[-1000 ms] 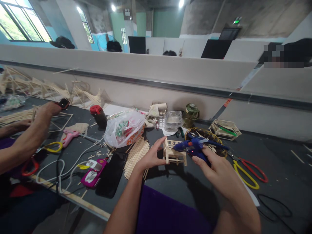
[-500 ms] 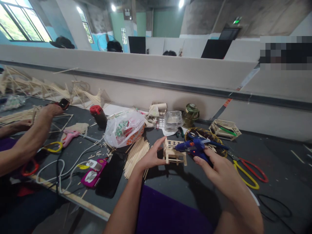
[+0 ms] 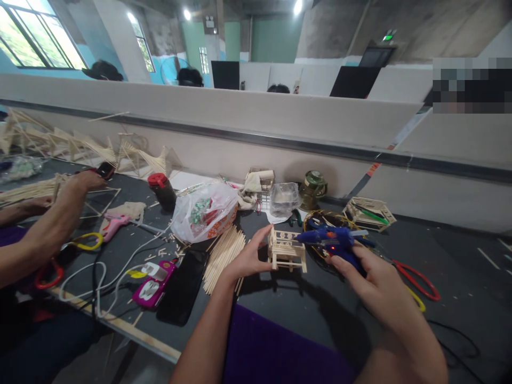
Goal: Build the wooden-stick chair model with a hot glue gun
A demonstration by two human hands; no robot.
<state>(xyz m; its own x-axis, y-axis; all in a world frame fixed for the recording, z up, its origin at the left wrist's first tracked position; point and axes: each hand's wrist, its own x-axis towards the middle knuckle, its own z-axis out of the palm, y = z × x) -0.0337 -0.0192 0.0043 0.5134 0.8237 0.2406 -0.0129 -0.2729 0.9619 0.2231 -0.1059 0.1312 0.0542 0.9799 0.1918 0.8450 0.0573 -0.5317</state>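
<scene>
My left hand (image 3: 250,258) grips the left side of a small wooden stick model (image 3: 287,256), thumb low and fingers near its top. The model is a little frame of pale sticks with legs and rails. My right hand (image 3: 370,272) is wrapped around the handle of a blue glue gun (image 3: 330,240) with a red light lit and a clear glue stick poking out of its back. The gun's nozzle is at the model's upper right edge; whether it touches cannot be made out. A bundle of loose wooden sticks (image 3: 226,258) lies left of my left hand.
A black phone (image 3: 182,288) and a purple power strip (image 3: 154,285) lie left. Behind stand a plastic bag (image 3: 204,213), a red-lidded bottle (image 3: 162,192) and a green jar (image 3: 312,189). Scissors (image 3: 418,280) lie right. A co-worker's arm (image 3: 52,229) reaches in from the left.
My right hand has moved the glue gun to the right, drawing the nozzle from the model's middle to its right edge. My left hand and the model have stayed in place.
</scene>
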